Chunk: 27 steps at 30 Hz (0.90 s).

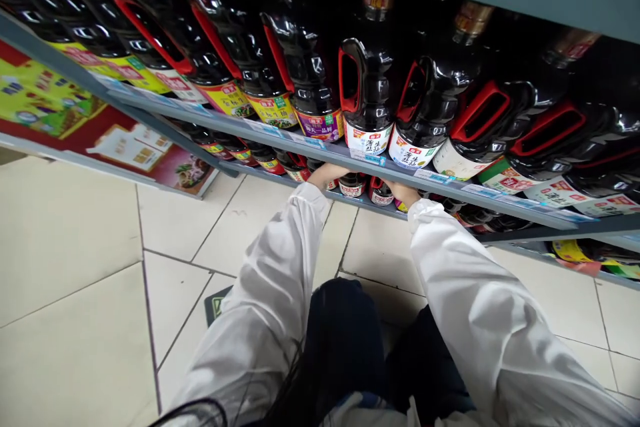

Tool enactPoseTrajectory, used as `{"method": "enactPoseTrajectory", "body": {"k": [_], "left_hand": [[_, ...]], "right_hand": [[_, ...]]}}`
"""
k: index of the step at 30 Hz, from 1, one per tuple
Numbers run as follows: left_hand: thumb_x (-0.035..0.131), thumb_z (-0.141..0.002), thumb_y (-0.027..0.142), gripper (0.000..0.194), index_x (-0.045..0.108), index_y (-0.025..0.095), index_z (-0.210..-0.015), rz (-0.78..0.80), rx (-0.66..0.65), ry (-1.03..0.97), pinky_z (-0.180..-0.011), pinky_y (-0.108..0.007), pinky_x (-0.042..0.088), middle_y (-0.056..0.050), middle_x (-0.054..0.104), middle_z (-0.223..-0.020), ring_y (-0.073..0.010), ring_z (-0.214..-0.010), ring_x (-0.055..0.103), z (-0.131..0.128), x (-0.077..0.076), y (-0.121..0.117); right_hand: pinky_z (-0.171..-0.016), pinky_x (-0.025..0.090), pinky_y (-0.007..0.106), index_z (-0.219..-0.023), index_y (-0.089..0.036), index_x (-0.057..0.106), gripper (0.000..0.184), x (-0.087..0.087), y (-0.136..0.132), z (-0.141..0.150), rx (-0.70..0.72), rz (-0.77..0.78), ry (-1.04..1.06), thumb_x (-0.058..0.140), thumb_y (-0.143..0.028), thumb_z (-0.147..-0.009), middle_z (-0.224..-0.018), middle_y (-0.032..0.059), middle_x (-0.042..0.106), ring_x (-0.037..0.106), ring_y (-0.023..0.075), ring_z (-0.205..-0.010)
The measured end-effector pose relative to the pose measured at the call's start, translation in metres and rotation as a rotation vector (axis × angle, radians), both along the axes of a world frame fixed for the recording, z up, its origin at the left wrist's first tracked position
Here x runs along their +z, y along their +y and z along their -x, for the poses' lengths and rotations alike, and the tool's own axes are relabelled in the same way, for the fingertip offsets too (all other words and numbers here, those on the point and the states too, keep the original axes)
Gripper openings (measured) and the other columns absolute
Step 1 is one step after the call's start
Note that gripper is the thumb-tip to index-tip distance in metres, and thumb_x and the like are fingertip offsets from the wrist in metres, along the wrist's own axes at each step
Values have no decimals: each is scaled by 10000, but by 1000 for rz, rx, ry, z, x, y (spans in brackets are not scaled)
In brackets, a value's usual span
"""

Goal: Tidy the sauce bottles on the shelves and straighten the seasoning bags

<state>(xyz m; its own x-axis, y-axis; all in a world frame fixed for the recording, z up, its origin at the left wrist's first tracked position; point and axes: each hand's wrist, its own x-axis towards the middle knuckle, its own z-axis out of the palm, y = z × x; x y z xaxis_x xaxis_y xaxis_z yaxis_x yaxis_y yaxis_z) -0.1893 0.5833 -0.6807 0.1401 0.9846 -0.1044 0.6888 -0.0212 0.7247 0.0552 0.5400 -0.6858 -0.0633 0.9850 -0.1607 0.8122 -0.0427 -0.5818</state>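
Both my arms, in white sleeves, reach under a grey shelf (350, 150) into the lower shelf of dark sauce bottles. My left hand (325, 175) shows only its back and wrist beside a small bottle (353, 185); its fingers are hidden by the shelf edge. My right hand (404, 195) is next to another small bottle (381, 191), fingers also hidden. I cannot see whether either hand holds a bottle.
The upper shelf carries several large dark bottles with red handles (365, 97) and price tags along its edge. Pale floor tiles (75, 247) spread to the left, with a red and yellow poster panel (60, 113) at the base. My dark-trousered knees (345, 340) are below.
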Motion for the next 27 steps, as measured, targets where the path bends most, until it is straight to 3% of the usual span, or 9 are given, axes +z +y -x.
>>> {"method": "enactPoseTrajectory", "body": {"k": [2, 5, 10, 12, 16, 19, 22, 27], "left_hand": [[714, -805, 589, 730, 596, 235, -1433, 9, -61, 0, -1218, -412, 374, -55, 690, -1342, -261, -1311, 583, 12, 3, 2], [725, -826, 515, 618, 641, 252, -1379, -29, 11, 132, -1233, -419, 347, -48, 707, -1312, -278, -1322, 577, 6, 5, -10], [624, -900, 470, 587, 645, 111, -1365, -69, 375, 382, -1149, -531, 409, -227, 609, -1411, -423, -1372, 497, -54, 4, -44], [583, -922, 454, 581, 634, 98, -1378, -77, 406, 377, -1174, -564, 361, -251, 590, -1423, -436, -1402, 458, -70, 3, -47], [607, -910, 405, 514, 634, 229, -1392, -117, 293, 248, -1259, -598, 191, -136, 634, -1416, -372, -1469, 403, -61, 8, -29], [617, -898, 314, 505, 619, 277, -1402, -81, 144, 137, -1271, -510, 246, -53, 652, -1410, -286, -1465, 431, -36, 12, -15], [649, -880, 320, 529, 618, 244, -1402, -74, 91, 124, -1270, -461, 268, -45, 668, -1387, -273, -1453, 450, -22, 13, -12], [595, -905, 317, 447, 667, 246, -1340, -88, 141, 183, -1292, -443, 204, -48, 695, -1345, -273, -1479, 422, -43, 11, -17]], "right_hand": [[-1288, 192, 538, -1612, -214, 353, 838, -1, 1, -1, 12, 21, 9, 540, -691, -949, -1624, 94, 395, 323, 327, -1520], [-1303, 131, 525, -1602, -223, 376, 776, 0, 1, -1, 85, -40, -7, 536, -645, -971, -1633, 81, 381, 281, 315, -1541], [-1302, 115, 530, -1585, -213, 410, 756, 1, -1, 0, 95, -77, -31, 515, -652, -978, -1628, 89, 388, 239, 320, -1557], [-1301, 128, 528, -1582, -203, 415, 773, 1, -2, 0, 93, -82, -26, 527, -661, -969, -1628, 97, 387, 241, 326, -1555], [-1297, 145, 539, -1578, -210, 423, 771, -2, -2, -2, 85, -67, -16, 538, -659, -963, -1631, 97, 383, 263, 329, -1546], [-1294, 150, 552, -1588, -226, 404, 764, -4, -1, -2, 80, -45, 8, 520, -662, -971, -1643, 90, 362, 261, 323, -1547], [-1305, 90, 532, -1590, -244, 397, 748, -3, -1, -1, 98, -89, 6, 524, -650, -975, -1663, 72, 323, 221, 304, -1563], [-1312, 49, 504, -1599, -231, 379, 791, 2, -3, 1, 87, -90, -14, 522, -678, -963, -1668, 70, 311, 189, 295, -1573]]}}
